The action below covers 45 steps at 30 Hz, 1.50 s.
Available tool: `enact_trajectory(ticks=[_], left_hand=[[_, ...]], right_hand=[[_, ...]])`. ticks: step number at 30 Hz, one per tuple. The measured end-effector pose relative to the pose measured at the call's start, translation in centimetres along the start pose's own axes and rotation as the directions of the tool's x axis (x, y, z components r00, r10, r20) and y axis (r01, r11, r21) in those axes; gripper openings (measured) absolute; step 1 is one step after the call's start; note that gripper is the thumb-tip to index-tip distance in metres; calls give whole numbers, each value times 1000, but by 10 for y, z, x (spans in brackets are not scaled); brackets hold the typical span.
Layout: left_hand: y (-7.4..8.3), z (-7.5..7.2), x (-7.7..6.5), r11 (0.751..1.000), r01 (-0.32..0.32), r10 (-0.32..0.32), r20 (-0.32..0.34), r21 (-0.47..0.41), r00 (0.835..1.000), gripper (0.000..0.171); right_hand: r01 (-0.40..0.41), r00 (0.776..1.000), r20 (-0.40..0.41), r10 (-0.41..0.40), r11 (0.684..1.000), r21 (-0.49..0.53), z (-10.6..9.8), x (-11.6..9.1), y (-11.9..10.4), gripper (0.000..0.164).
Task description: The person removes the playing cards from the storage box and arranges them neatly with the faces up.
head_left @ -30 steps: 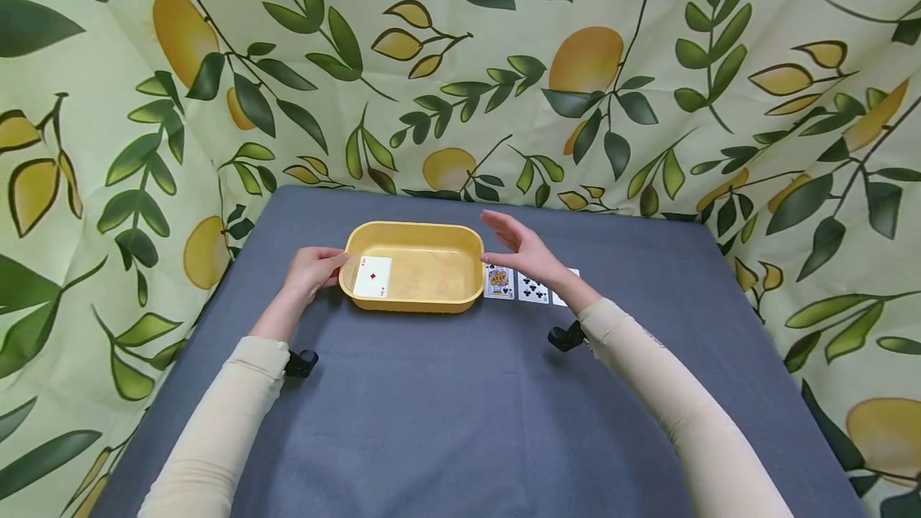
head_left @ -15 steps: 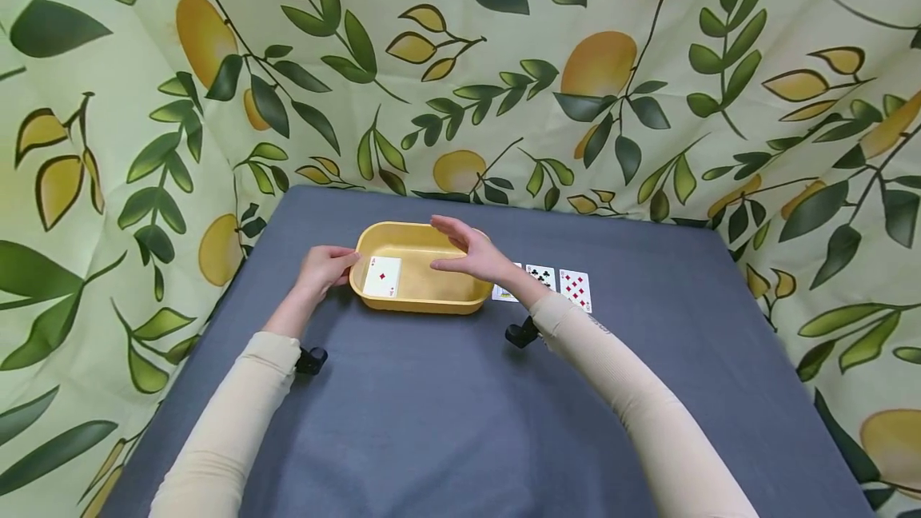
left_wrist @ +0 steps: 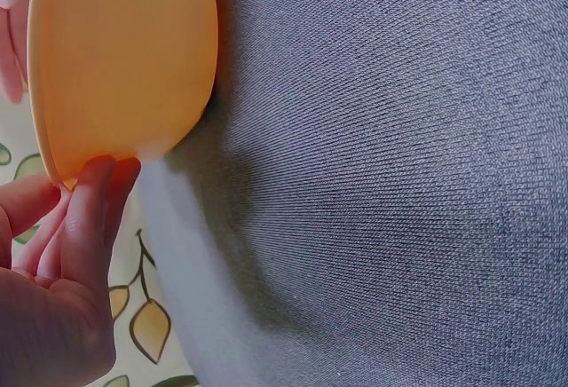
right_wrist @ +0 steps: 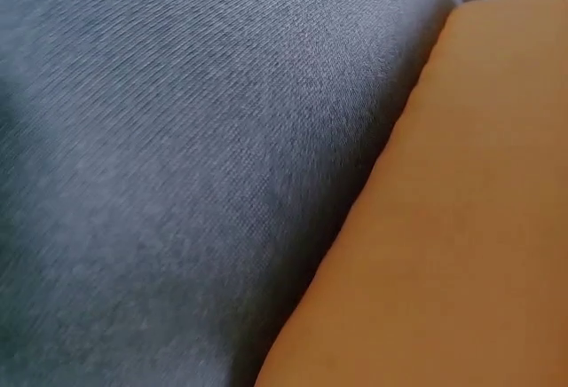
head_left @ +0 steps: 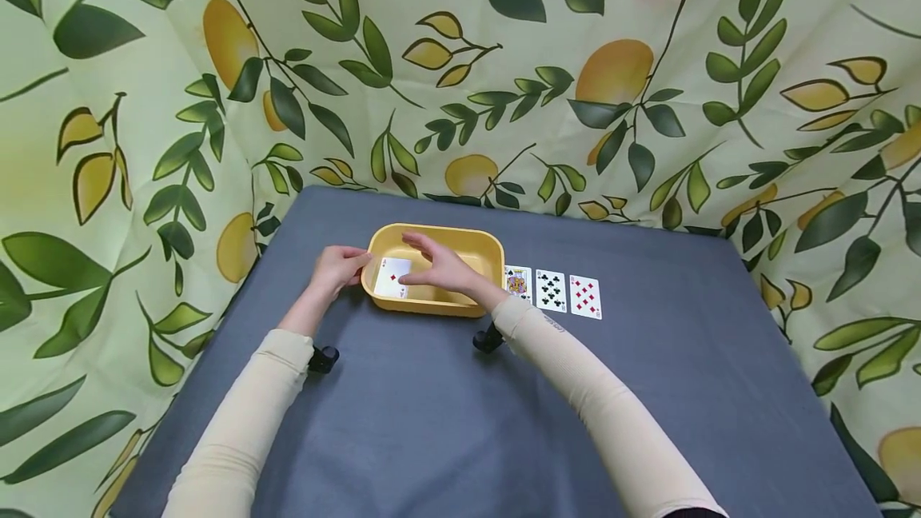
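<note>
A yellow oblong plastic tray (head_left: 492, 246) stands on the table with an ace of diamonds (head_left: 388, 282) lying inside at its left end. My left hand (head_left: 336, 268) pinches the tray's left rim between thumb and fingers; the left wrist view shows that grip on the tray wall (left_wrist: 133, 59) up close. Over the tray hovers my right hand (head_left: 440, 264), fingers spread and thumb apart, holding nothing, with its thumb near the ace's right edge. In the right wrist view the tray's side (right_wrist: 444, 201) fills the right part, and the right hand's fingers are out of sight.
Right of the tray, face up in a row, lie a face card (head_left: 520, 284), a clubs card (head_left: 551, 291) and a diamonds card (head_left: 586, 297). A grey-blue cloth (head_left: 417, 406) covers the table. Leaf-and-fruit patterned fabric (head_left: 532, 62) hangs behind and at the sides.
My right hand has moved left from the tray's right end to above the ace, uncovering the cards on the right. The left hand keeps its pinch on the rim. The head view has shifted slightly.
</note>
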<state>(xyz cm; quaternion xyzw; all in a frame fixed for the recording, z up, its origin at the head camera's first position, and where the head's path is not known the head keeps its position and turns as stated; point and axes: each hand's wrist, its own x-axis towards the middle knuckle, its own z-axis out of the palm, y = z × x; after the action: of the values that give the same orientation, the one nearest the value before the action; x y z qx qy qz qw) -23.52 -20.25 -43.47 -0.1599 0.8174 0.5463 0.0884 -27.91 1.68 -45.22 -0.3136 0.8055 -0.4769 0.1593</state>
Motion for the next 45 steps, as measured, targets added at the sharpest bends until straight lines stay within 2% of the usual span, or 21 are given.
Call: enact_trajectory(ticks=[6,13,22,26,34,45], left_hand=[[-3,1,2,1000,-6,6,-3,-7,1000,37],[0,0,2,1000,0,0,-1,3,1000,38],[2,1,2,1000,11,-11,12,-17,1000,38],[2,1,2,1000,17,-17,9,-11,1000,38],[2,2,1,1000,22,-22,-2,16,1000,39],[0,2,0,1000,2,-2,-13,27,1000,39]], right_hand=[[-26,999,34,29,995,-95,10,9,5,89],[-65,992,85,88,968,-243,21,19,16,94],[21,985,164,47,922,-386,25,25,21,89],[18,983,172,57,913,-407,26,25,19,88],[-1,986,153,68,917,-399,25,22,17,89],[15,991,127,31,939,-342,24,19,18,91]])
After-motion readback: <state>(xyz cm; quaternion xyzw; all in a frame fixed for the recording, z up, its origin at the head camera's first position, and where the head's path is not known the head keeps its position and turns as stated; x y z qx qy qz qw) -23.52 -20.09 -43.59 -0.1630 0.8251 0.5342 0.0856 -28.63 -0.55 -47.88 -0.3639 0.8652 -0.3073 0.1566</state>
